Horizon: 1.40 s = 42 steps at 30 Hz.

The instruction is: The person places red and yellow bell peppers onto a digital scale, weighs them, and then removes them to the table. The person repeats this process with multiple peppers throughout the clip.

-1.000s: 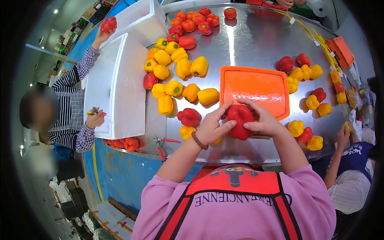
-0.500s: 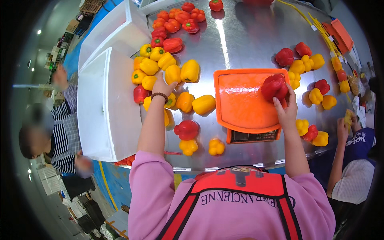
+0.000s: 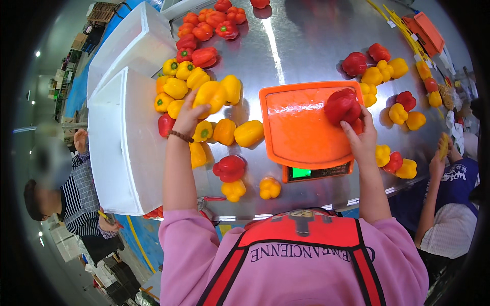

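My left hand point(image 3: 190, 113), with a beaded bracelet at the wrist, is closed on a yellow bell pepper point(image 3: 211, 96), held among other yellow peppers. A red bell pepper point(image 3: 341, 106) is gripped by my right hand point(image 3: 361, 136) over the right side of the orange tray point(image 3: 296, 132) on a scale. Whether this pepper touches the tray I cannot tell. More red shows under it, partly covered by my fingers. The scale's display point(image 3: 301, 172) glows green below the tray. Close to my left wrist lie a yellow pepper point(image 3: 224, 132) and a larger yellow one point(image 3: 249, 133).
White foam boxes point(image 3: 115, 148) stand along the left side of the metal table point(image 3: 306, 46). Red peppers point(image 3: 203, 31) cluster at the far left; small mixed groups point(image 3: 397, 113) lie right of the scale. One person point(image 3: 81, 188) is at the left, another point(image 3: 451, 194) at the right.
My left hand has closed on a yellow pepper and lifted it slightly. The scale's display, dark before, now shows green. My right hand still holds the red pepper at the tray.
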Tool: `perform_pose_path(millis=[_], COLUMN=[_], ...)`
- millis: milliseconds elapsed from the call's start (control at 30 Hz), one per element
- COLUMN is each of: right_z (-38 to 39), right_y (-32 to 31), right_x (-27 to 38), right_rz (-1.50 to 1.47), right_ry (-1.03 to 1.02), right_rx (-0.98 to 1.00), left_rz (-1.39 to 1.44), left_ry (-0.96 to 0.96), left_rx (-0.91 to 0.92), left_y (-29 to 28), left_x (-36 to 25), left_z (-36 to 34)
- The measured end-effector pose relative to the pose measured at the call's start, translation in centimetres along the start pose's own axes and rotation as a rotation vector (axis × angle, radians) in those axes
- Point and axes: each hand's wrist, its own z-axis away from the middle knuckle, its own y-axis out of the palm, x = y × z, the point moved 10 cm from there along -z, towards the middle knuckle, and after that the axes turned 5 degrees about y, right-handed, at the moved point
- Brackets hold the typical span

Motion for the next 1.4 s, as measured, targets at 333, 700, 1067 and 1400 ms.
perform_pose_path(millis=[333, 700, 1067, 1400], right_z=[-0.4, -0.3, -0.3, 3.7], right_y=[2.5, 0.1, -3.1, -4.8], right_x=[1.4, 0.8, -0.2, 1.0], right_rz=[0.094, 0.043, -0.073, -0.063], right_ry=[-0.068, -0.062, -0.014, -0.022], right_rx=[0.113, 0.133, 0.012, 0.021], left_rz=[-1.026, -1.18, -1.508, -0.997], left_ry=[0.344, 0.46, 0.082, 0.87], left_rx=[0.355, -0.229, -0.421, 0.2], left_y=[22.6, 1.9, -14.6, 19.4], left_x=[-4.9, -4.7, 0.5, -10.1], left_z=[4.1, -2.4, -3.0, 13.2])
